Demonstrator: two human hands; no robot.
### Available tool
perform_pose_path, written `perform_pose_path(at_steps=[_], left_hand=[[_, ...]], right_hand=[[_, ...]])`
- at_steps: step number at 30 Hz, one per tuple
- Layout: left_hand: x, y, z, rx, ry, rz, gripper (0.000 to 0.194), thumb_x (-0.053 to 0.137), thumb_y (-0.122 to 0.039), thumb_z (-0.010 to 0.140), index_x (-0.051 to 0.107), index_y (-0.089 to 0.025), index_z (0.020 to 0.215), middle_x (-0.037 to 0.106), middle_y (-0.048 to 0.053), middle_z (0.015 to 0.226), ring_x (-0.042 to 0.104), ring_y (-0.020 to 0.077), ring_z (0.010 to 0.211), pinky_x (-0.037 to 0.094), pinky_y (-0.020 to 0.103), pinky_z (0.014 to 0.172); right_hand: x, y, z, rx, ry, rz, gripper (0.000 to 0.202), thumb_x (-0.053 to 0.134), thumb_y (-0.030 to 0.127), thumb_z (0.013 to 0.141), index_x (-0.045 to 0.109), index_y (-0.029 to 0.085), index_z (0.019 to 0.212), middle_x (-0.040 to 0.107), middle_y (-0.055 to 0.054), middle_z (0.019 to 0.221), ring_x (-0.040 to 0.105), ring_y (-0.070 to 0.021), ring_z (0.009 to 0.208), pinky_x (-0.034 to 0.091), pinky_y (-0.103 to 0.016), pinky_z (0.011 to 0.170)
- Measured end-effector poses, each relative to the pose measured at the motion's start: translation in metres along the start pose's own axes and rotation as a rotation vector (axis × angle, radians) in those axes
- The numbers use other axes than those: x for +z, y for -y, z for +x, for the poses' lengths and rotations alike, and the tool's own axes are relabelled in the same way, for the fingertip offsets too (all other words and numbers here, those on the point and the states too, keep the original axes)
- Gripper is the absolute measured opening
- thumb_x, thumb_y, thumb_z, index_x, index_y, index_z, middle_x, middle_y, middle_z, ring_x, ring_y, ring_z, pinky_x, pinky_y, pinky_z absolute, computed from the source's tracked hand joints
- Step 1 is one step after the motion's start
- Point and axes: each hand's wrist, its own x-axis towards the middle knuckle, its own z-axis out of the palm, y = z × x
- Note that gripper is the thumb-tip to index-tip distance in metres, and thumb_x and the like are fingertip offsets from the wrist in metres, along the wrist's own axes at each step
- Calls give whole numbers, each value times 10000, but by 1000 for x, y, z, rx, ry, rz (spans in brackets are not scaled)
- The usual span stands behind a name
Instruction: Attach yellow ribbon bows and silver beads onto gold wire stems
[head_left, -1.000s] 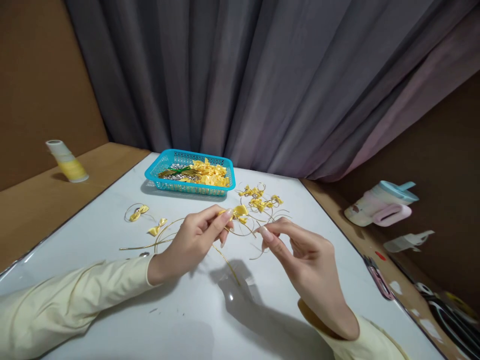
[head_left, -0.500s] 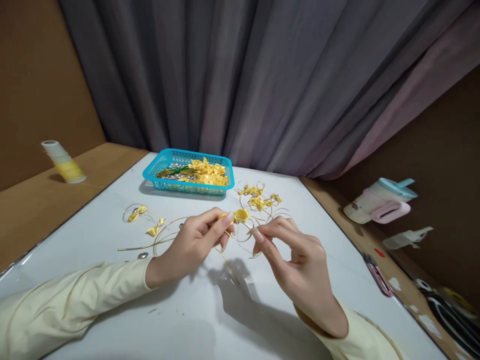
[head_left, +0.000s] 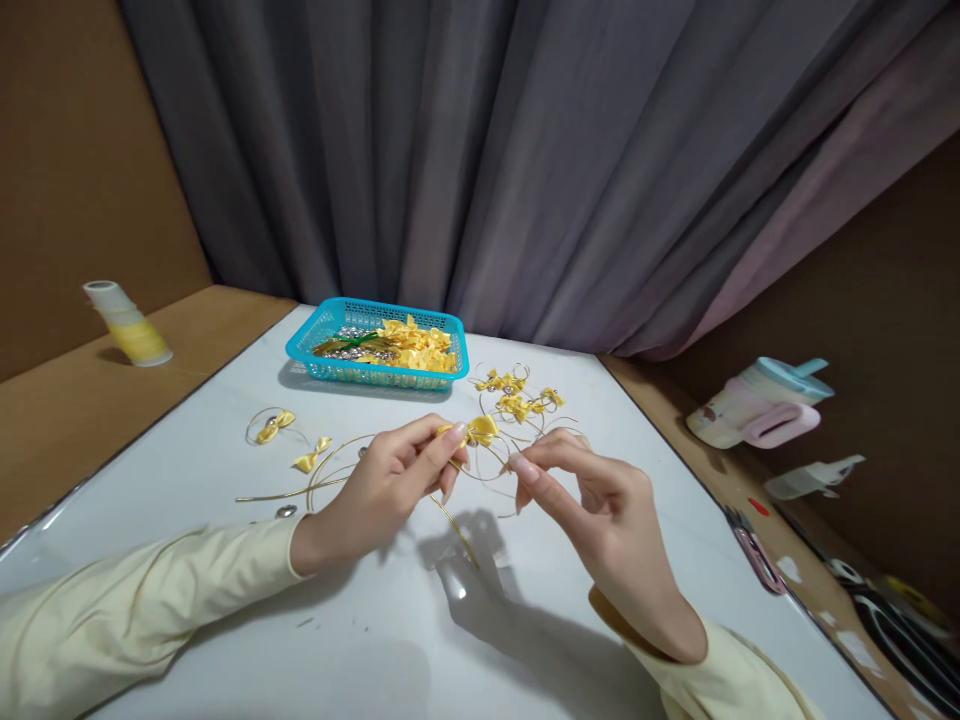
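Between the thumb and fingers of my left hand (head_left: 401, 480) is a yellow ribbon bow (head_left: 482, 430), partly covered by the fingertips. Thin gold cord (head_left: 455, 525) hangs below that hand, and more cord loops lie under its wrist side. My right hand (head_left: 600, 505) pinches the gold cord that curves out from the bow; its fingertips hide the cord's end. To the left on the table lie a loose yellow bow (head_left: 313, 455) and a bow with a cord loop (head_left: 274, 427). A small silver bell-like piece (head_left: 286, 511) rests near my left cuff.
A blue basket (head_left: 375, 374) holds yellow bows and silver pieces. Several bows on gold loops (head_left: 519, 405) lie behind my hands. On the right are a cup (head_left: 757, 405), a clear bottle (head_left: 814, 478) and pink-handled snips (head_left: 757, 555). A yellow spool (head_left: 135, 335) stands left.
My right hand has shifted slightly right, its thumb rising and its wrist turning a little, still pinching the cord. The left hand and bow are nearly unmoved.
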Motion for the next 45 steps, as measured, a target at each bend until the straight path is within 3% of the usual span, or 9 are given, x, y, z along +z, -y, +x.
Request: perform_pose_path(at_steps=[7, 16, 19, 26, 45], left_hand=[[0, 1, 2, -19, -14, -65, 280, 472, -342, 904, 549, -154, 711, 473, -52, 538, 409, 59, 490, 336, 170, 463], [-2, 0, 3, -29, -5, -156, 284, 480, -339, 908, 552, -150, 709, 471, -53, 528, 369, 50, 468, 301, 168, 448], [-2, 0, 1, -30, 11, -183, 283, 480, -339, 910, 548, -151, 710, 466, -56, 525, 356, 48, 460, 295, 169, 445], [-1, -2, 0, -15, 50, -188, 280, 477, -338, 912, 547, -150, 718, 465, -57, 525, 368, 51, 470, 310, 168, 457], [0, -3, -1, -13, 81, -196, 268, 458, -319, 922, 542, -152, 729, 467, -57, 534, 373, 51, 474, 313, 164, 455]], right_hand=[[-5, -6, 1, 138, 33, 308, 174, 625, 274, 824, 672, 206, 671, 604, -5, 586, 533, -162, 685, 392, -317, 692], [-5, -19, 7, 38, -71, 483, 160, 621, 226, 800, 686, 198, 657, 565, -2, 530, 484, -146, 585, 362, -307, 609], [-2, -25, 11, 69, -53, 545, 166, 630, 224, 780, 682, 191, 626, 559, 0, 515, 471, -135, 553, 358, -302, 595], [13, -29, 4, 94, 64, 547, 132, 629, 222, 816, 710, 210, 712, 607, -6, 545, 529, -159, 662, 393, -307, 664], [19, -26, -4, -96, -83, 348, 187, 589, 184, 855, 705, 239, 719, 642, -4, 606, 522, -167, 682, 387, -349, 687]])
